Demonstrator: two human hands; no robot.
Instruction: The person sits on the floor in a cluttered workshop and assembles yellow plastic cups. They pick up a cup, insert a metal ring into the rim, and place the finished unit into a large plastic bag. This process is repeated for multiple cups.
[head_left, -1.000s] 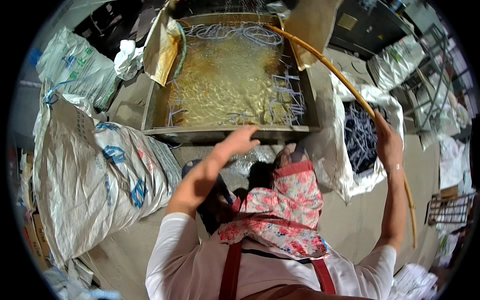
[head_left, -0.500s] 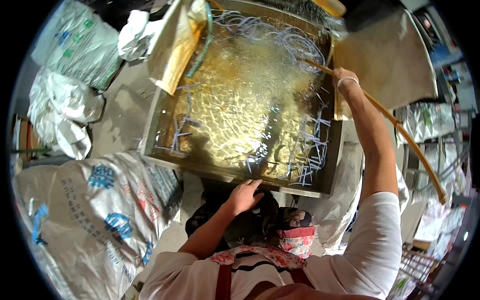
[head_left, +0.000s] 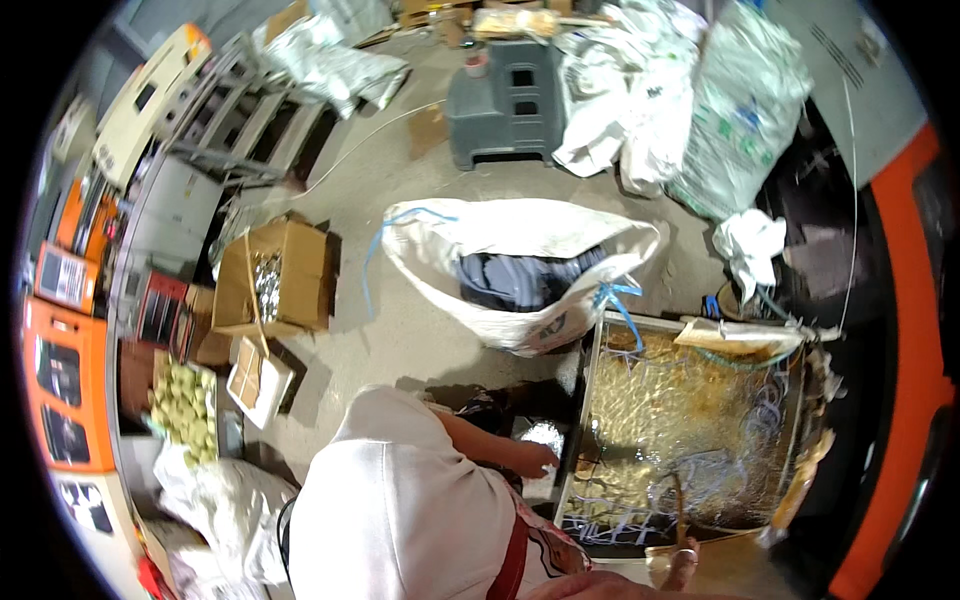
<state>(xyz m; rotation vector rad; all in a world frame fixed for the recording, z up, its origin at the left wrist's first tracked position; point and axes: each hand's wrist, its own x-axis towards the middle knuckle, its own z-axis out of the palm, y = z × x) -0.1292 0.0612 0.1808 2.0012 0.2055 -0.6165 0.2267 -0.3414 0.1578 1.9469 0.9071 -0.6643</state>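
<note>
A metal-walled tank of rippling water [head_left: 577, 440] stands on the right, with pale purple plastic strips [head_left: 722, 470] bunched on its far side and more along its near end. My right hand [head_left: 684, 562] is closed around a wooden stick [head_left: 680, 500] whose tip reaches into the water among the strips. My left hand [head_left: 540, 459] is by the tank's left wall, somewhat blurred, its fingers loosely extended and nothing seen in them; whether it touches the wall I cannot tell. A white woven sack [head_left: 430, 285] holding dark grey pieces [head_left: 520, 280] gapes beside the tank.
A cardboard box [head_left: 300, 285] with shiny contents stands on the floor at left. Orange-and-white machines [head_left: 62, 385] line the left edge. Beyond the sack are a grey step stool [head_left: 505, 110] and stuffed sacks [head_left: 745, 110]. A green hose [head_left: 735, 362] lies over the tank.
My view has swung left, putting the tank at the right and bringing the floor, sack and machines into view. The stick stays in my right hand; my left hand stays near the tank's edge.
</note>
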